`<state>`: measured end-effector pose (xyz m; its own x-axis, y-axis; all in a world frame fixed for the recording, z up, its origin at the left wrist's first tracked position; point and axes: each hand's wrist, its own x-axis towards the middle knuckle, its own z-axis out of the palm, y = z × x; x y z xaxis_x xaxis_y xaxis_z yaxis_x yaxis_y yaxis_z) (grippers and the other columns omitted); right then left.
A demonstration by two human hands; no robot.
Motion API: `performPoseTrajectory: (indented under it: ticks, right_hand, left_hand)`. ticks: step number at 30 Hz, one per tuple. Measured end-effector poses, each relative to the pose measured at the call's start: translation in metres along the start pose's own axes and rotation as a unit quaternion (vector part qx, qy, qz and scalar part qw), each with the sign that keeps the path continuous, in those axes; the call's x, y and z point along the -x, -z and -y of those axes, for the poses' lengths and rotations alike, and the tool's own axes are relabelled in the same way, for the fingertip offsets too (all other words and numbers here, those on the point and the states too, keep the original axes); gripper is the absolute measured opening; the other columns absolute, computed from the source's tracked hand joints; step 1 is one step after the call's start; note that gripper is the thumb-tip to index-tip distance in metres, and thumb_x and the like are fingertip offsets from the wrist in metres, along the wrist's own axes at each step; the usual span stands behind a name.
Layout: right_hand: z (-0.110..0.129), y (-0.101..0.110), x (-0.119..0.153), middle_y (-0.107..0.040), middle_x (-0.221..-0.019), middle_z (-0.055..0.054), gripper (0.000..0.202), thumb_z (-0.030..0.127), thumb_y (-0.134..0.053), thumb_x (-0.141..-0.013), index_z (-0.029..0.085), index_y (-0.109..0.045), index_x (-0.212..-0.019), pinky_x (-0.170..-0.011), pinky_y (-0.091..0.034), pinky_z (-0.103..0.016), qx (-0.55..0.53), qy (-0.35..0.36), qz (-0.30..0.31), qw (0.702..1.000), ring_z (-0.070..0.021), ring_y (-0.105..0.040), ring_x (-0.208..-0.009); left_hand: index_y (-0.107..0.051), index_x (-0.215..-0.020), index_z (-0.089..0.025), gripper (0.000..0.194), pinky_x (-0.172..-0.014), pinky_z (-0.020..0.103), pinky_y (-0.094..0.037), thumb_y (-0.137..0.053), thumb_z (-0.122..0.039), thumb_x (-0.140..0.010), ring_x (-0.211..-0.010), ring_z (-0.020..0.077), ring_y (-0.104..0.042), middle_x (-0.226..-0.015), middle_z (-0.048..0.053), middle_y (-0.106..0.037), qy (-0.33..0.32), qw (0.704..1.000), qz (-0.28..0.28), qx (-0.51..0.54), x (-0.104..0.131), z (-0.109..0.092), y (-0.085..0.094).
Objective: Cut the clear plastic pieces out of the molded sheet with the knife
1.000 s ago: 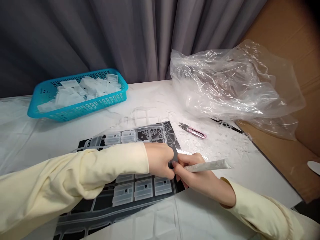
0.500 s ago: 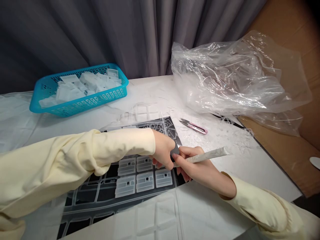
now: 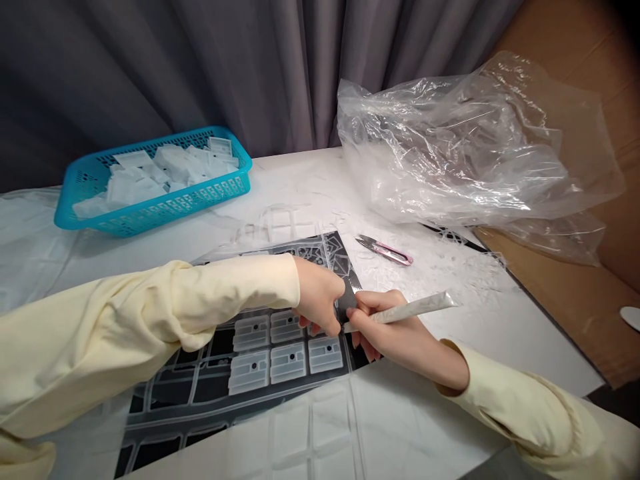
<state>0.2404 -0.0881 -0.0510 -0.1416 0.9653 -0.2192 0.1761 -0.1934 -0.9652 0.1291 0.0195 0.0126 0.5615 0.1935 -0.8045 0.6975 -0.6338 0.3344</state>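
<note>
A thin white tube (image 3: 413,309) slants up to the right from my right hand (image 3: 385,327), which pinches it near its lower tip. My left hand (image 3: 323,293) reaches over a black sheet (image 3: 173,397), its fingers bent down beside the tube's tip; what they hold, if anything, is hidden. Under and in front of my left hand lie several translucent rectangular pieces (image 3: 287,364), each with a small black dot, in a clear grid frame on the sheet. My left hand partly covers the back row of pieces.
A blue basket (image 3: 185,200) of translucent pieces stands at the back left. Pink-handled snips (image 3: 385,251) lie behind my right hand, near clear plastic scraps. A large crumpled clear bag (image 3: 450,153) fills the back right, beside cardboard (image 3: 540,287).
The whole view has shifted slightly, so most things appear a little further left. The tube's tip now shows beside my left fingers. My right hand keeps its hold on the tube.
</note>
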Motion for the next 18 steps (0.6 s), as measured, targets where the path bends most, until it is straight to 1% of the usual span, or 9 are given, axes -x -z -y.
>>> performPoseTrajectory:
  ticks: [5,10,12,14,16,18]
  right_hand:
    - [-0.001,0.001,-0.001,-0.048,-0.04,0.006,0.028,0.013,-0.045,-0.076,0.019,-0.036,-0.051,-0.039,-0.036,-0.018,-0.011,-0.018,-0.001,1.0,-0.0067,-0.046,-0.036]
    - [-0.003,0.001,-0.001,-0.046,-0.039,0.007,0.027,0.012,-0.045,-0.076,0.02,-0.034,-0.052,-0.041,-0.037,-0.018,-0.005,-0.011,-0.006,1.0,-0.0072,-0.047,-0.036]
    - [-0.003,0.0,-0.001,-0.046,-0.04,0.007,0.028,0.012,-0.044,-0.076,0.02,-0.033,-0.052,-0.038,-0.035,-0.018,0.005,-0.001,-0.005,1.0,-0.0068,-0.046,-0.036]
    - [-0.004,-0.002,-0.001,-0.045,-0.041,0.006,0.028,0.012,-0.043,-0.076,0.02,-0.032,-0.051,-0.038,-0.033,-0.019,0.034,0.023,-0.012,0.999,-0.0066,-0.044,-0.036]
    - [-0.003,-0.003,0.0,-0.043,-0.04,0.006,0.028,0.011,-0.043,-0.076,0.019,-0.034,-0.051,-0.039,-0.032,-0.019,0.07,0.052,-0.022,0.996,-0.0068,-0.043,-0.037]
    - [-0.003,-0.003,0.0,-0.042,-0.04,0.006,0.026,0.01,-0.042,-0.075,0.019,-0.037,-0.051,-0.04,-0.03,-0.02,0.092,0.066,-0.027,0.993,-0.0069,-0.042,-0.039]
  left_hand:
    - [-0.053,-0.041,-0.017,0.022,-0.042,0.021,-0.037,-0.053,-0.023,-0.062,-0.043,0.012,-0.049,-0.038,-0.002,-0.049,0.013,1.0,0.013,-0.01,0.001,-0.002,0.002]
    - [-0.052,-0.041,-0.017,0.022,-0.042,0.021,-0.036,-0.053,-0.025,-0.062,-0.042,0.012,-0.048,-0.038,-0.002,-0.049,0.011,1.0,0.009,-0.011,0.001,0.0,0.001]
    - [-0.052,-0.04,-0.017,0.023,-0.04,0.021,-0.035,-0.053,-0.026,-0.062,-0.041,0.0116,-0.048,-0.037,-0.002,-0.049,0.008,1.0,-0.008,-0.017,0.001,0.001,-0.002]
    - [-0.048,-0.038,-0.017,0.025,-0.039,0.02,-0.034,-0.052,-0.024,-0.062,-0.039,0.011,-0.047,-0.035,-0.002,-0.048,-0.005,0.999,-0.032,-0.021,0.0,0.001,-0.006]
    - [-0.045,-0.038,-0.017,0.026,-0.038,0.021,-0.032,-0.051,-0.024,-0.061,-0.038,0.0109,-0.046,-0.035,-0.002,-0.047,-0.022,0.997,-0.063,-0.037,-0.002,0.0,-0.011]
    - [-0.047,-0.04,-0.017,0.024,-0.038,0.022,-0.03,-0.051,-0.026,-0.061,-0.038,0.0117,-0.044,-0.037,-0.001,-0.047,-0.029,0.993,-0.1,-0.059,-0.003,-0.002,-0.015]
